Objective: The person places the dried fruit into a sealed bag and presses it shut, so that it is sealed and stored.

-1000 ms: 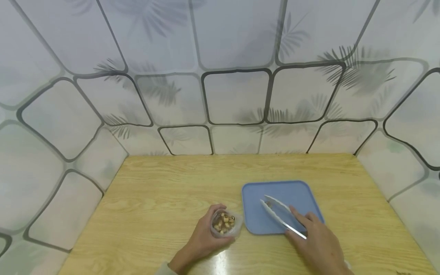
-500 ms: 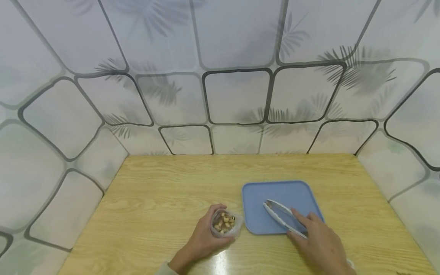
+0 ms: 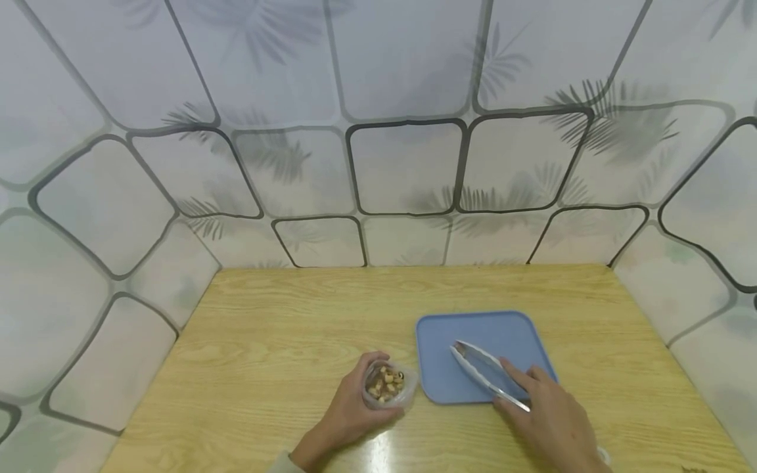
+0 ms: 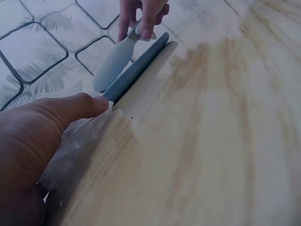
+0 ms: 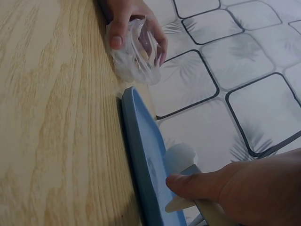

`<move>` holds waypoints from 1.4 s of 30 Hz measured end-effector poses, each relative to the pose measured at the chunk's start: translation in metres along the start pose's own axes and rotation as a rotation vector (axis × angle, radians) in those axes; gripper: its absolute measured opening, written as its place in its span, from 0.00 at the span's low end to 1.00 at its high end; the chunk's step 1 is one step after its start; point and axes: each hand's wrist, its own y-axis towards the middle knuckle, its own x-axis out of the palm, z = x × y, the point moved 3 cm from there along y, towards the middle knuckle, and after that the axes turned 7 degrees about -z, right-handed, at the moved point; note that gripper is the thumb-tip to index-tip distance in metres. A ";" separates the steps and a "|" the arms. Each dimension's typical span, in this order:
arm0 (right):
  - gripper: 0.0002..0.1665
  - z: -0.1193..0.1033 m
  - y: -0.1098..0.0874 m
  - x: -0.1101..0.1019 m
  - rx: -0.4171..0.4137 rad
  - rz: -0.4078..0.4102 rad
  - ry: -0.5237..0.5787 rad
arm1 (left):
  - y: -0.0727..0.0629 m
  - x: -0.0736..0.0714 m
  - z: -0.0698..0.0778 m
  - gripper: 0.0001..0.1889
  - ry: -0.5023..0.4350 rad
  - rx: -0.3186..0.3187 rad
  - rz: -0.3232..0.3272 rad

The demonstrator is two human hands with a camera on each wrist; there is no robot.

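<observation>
My left hand (image 3: pixel 357 407) curls round a crinkled clear plastic bag (image 5: pixel 134 63), its round mouth facing up. Inside lie several pale and brown nuts (image 3: pixel 387 382). To the right, my right hand (image 3: pixel 550 414) grips a pair of tongs (image 3: pixel 487 383) with pale, scalloped ends. The tongs reach over a blue tray (image 3: pixel 503 328), their tips close together near its left half. A small brown piece (image 3: pixel 460 349) shows between the tips; its kind is too small to make out. In the right wrist view, the right thumb presses along the tongs' arm.
Both hands work over a yellow wood-grain table (image 3: pixel 284 328). The tray's left edge lies just right of the bag. Behind the table and along both sides stand pale walls (image 3: pixel 408 167) patterned with dark outlines and leaves.
The tongs' arms have come closer together round the small brown piece, and their tips have shifted slightly. My left hand and the bag have stayed where they were.
</observation>
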 end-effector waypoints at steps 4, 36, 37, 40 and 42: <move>0.41 -0.003 -0.002 -0.002 -0.012 0.033 -0.001 | 0.000 0.000 0.000 0.48 0.002 0.000 0.003; 0.41 -0.059 -0.013 -0.003 -0.224 0.150 0.009 | 0.001 0.000 0.000 0.48 -0.007 -0.013 -0.002; 0.41 -0.061 -0.013 -0.002 -0.230 0.149 0.014 | 0.000 0.000 0.000 0.48 -0.007 -0.012 -0.002; 0.41 -0.065 -0.013 0.000 -0.238 0.133 0.036 | -0.001 0.000 0.000 0.48 -0.010 -0.015 -0.001; 0.41 -0.068 -0.014 0.000 -0.243 0.120 0.058 | -0.001 0.000 0.000 0.48 -0.008 -0.012 0.002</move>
